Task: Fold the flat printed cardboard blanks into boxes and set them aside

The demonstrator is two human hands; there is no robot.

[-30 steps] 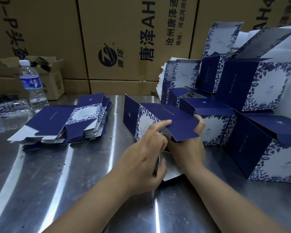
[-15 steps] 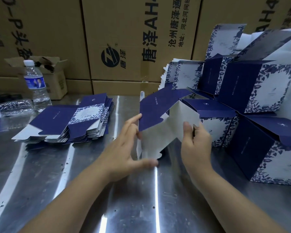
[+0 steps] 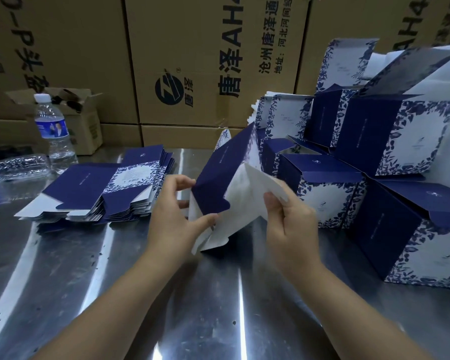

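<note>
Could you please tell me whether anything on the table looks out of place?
A crumpled bottle lies on its side at the far left, beside the upright water bottle: litter among the work. The finished boxes are piled askew, lids open.

- A half-folded blank (image 3: 218, 175), navy outside and white inside, is held tilted over the steel counter (image 3: 218, 302).
- The left hand (image 3: 170, 219) pinches the blank's left edge between thumb and fingers.
- The right hand (image 3: 294, 229) pinches a white flap on the blank's right side.
- A stack of flat blanks (image 3: 89, 193) lies on the counter to the left.
- Folded boxes (image 3: 400, 141) are piled on the right, several with flaps open.
- An upright water bottle (image 3: 53, 131) stands at the far left.
- Brown cartons (image 3: 192, 61) line the back.
</note>
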